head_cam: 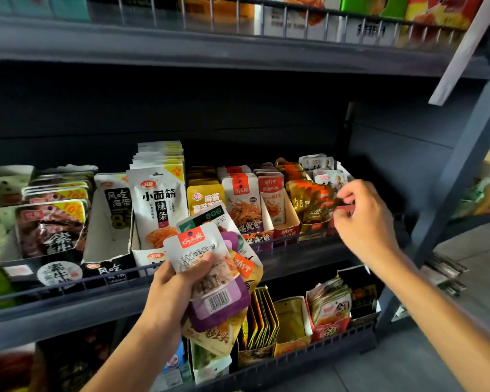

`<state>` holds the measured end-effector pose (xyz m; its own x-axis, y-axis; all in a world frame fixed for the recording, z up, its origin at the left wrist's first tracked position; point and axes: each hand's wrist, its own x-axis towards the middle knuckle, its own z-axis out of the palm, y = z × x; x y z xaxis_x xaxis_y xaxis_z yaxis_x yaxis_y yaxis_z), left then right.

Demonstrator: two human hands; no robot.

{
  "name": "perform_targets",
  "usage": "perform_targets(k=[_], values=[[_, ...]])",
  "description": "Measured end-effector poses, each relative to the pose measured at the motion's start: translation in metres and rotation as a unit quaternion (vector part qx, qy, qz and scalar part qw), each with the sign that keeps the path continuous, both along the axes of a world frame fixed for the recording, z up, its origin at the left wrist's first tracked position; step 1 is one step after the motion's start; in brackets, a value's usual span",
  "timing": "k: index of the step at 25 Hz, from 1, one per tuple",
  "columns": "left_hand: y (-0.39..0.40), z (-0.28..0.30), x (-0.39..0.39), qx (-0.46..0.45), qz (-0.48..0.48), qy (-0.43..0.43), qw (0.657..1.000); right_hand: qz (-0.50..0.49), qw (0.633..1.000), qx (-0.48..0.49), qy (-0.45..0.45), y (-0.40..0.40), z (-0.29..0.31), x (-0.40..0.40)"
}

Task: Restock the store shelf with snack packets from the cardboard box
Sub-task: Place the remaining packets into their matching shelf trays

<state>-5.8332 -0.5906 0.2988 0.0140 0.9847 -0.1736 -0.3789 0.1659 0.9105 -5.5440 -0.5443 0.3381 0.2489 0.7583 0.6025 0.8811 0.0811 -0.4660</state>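
Observation:
My left hand (172, 287) grips a fanned bunch of snack packets (214, 275) in front of the middle shelf (68, 309); the front packet is white and purple with a barcode. My right hand (365, 219) is raised at the right end of that shelf and pinches a small red-brown packet (343, 203) beside the display box of orange-gold packets (311, 205). Rows of packets stand in open display boxes along the shelf. No cardboard box is in view.
A wire rail (294, 240) runs along the shelf front. An upper shelf (238, 43) holds boxed goods behind a rail. The lower shelf (309, 352) carries more packet boxes. A dark upright post (464, 171) stands at the right, with floor beyond it.

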Motion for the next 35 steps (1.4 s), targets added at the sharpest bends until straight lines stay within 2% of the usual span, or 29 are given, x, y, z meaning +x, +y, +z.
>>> perform_targets(k=[1, 2, 3, 5, 6, 9, 12, 13, 16, 19, 22, 25, 28, 33, 35], values=[[-0.002, -0.001, -0.002, 0.001, 0.000, -0.003, 1.000, 0.041, 0.997, 0.010, 0.061, -0.018, -0.004, -0.026], [-0.005, -0.001, -0.005, 0.002, 0.003, -0.007, 1.000, 0.106, 0.985, -0.034, 0.136, -0.035, -0.009, -0.054], [-0.008, -0.002, -0.010, 0.007, 0.007, -0.014, 1.000, 0.179, 0.952, -0.115, 0.220, -0.052, -0.013, -0.084], [-0.014, -0.003, -0.022, 0.025, 0.027, -0.018, 0.999, 0.286, 0.840, -0.260, 0.381, -0.073, -0.023, -0.137], [-0.018, -0.003, -0.031, 0.036, 0.038, -0.010, 0.999, 0.309, 0.798, -0.284, 0.433, -0.077, -0.030, -0.156], [-0.030, -0.006, -0.059, 0.052, 0.066, -0.002, 0.996, 0.295, 0.743, -0.266, 0.539, -0.082, -0.055, -0.204], [-0.040, -0.019, -0.081, 0.021, 0.052, -0.024, 0.998, 0.260, 0.678, -0.270, 0.632, -0.089, -0.075, -0.239], [-0.043, -0.024, -0.085, 0.008, 0.033, -0.031, 0.999, 0.252, 0.676, -0.278, 0.634, -0.090, -0.078, -0.244], [-0.051, -0.029, -0.089, -0.022, 0.018, -0.051, 0.998, 0.248, 0.702, -0.285, 0.604, -0.086, -0.078, -0.249], [-0.052, -0.032, -0.092, -0.017, 0.088, -0.086, 0.992, 0.249, 0.700, -0.266, 0.614, -0.084, -0.079, -0.255], [-0.049, -0.031, -0.099, -0.009, 0.144, -0.078, 0.986, 0.302, 0.695, -0.318, 0.569, -0.089, -0.082, -0.264], [-0.051, -0.024, -0.102, -0.001, 0.084, -0.042, 0.996, 0.321, 0.699, -0.297, 0.566, -0.090, -0.080, -0.259], [-0.053, -0.019, -0.101, 0.000, 0.036, -0.046, 0.998, 0.301, 0.697, -0.287, 0.584, -0.087, -0.076, -0.248], [-0.050, -0.029, -0.099, -0.011, 0.127, -0.036, 0.991, 0.220, 0.717, -0.242, 0.616, -0.081, -0.076, -0.238], [-0.049, -0.033, -0.099, -0.024, 0.151, -0.027, 0.988, 0.204, 0.705, -0.232, 0.638, -0.080, -0.076, -0.237]])
